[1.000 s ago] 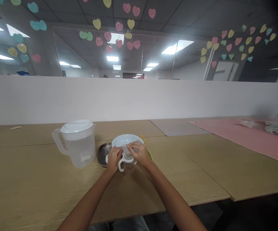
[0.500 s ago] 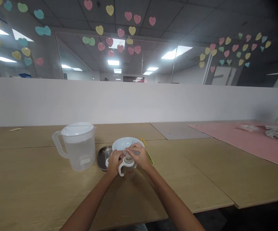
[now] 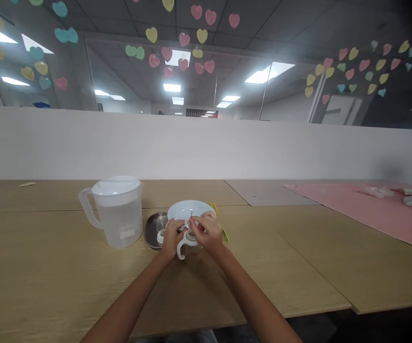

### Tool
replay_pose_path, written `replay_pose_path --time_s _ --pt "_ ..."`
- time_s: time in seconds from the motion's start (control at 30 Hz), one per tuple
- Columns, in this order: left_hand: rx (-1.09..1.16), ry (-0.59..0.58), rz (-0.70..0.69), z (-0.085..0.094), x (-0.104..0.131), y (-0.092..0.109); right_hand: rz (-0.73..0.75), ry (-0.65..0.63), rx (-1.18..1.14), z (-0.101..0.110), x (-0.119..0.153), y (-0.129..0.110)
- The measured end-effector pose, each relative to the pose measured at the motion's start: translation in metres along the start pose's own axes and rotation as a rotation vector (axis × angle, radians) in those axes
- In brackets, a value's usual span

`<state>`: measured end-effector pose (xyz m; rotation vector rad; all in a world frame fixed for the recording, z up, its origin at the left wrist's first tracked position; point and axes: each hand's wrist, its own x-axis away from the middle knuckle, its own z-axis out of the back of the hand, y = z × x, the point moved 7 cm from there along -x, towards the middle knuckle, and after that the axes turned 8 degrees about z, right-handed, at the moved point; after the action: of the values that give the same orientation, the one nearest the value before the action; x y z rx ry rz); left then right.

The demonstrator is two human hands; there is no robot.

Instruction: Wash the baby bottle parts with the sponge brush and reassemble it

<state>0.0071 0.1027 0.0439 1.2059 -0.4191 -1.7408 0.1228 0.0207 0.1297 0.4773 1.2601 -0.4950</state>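
A clear baby bottle point(image 3: 191, 237) with a white two-handled holder point(image 3: 181, 249) stands on the table between my hands, its mouth open at the top. My left hand point(image 3: 172, 237) is closed beside it, fingertips at a small clear round piece point(image 3: 187, 223) held just above the bottle mouth. My right hand point(image 3: 210, 233) pinches a thin dark stick-like thing point(image 3: 191, 214) over that clear piece. Its exact kind is too small to make out. Behind the hands lies a white plate point(image 3: 187, 207), partly covered by them.
A lidded clear plastic jug point(image 3: 119, 214) with water stands to the left. Beside it a round metal dish point(image 3: 151, 233) holds a clear piece with a white ring point(image 3: 160, 236). Yellow point(image 3: 214, 208) and green point(image 3: 226, 235) items lie right of the plate. A pink mat point(image 3: 366, 209) covers the far right.
The thin stick-like thing has gone from slanted to nearly upright as my right fingers shifted. My left hand keeps its place by the bottle. The view has tilted slightly.
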Motion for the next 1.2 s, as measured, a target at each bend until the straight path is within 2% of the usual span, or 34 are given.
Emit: replay_pose_path --time_s 0.27,0.63,0.87,1.07,1.2 --pt "0.043 -0.027 0.035 0.0 0.001 0.003 -0.002 0.024 0.031 0.001 0.003 -0.004" --pt "0.055 -0.037 0.051 0.002 0.001 0.002 -0.059 -0.037 0.027 -0.006 0.008 0.0" --pt "0.046 -0.019 0.032 0.004 0.001 0.003 -0.164 -0.144 0.054 -0.014 0.015 0.013" --pt "0.083 -0.025 0.045 0.006 0.0 0.005 -0.202 -0.285 0.053 -0.02 0.019 0.015" --pt "0.087 -0.023 0.054 0.005 -0.001 0.005 -0.281 -0.277 0.106 -0.018 0.026 0.023"
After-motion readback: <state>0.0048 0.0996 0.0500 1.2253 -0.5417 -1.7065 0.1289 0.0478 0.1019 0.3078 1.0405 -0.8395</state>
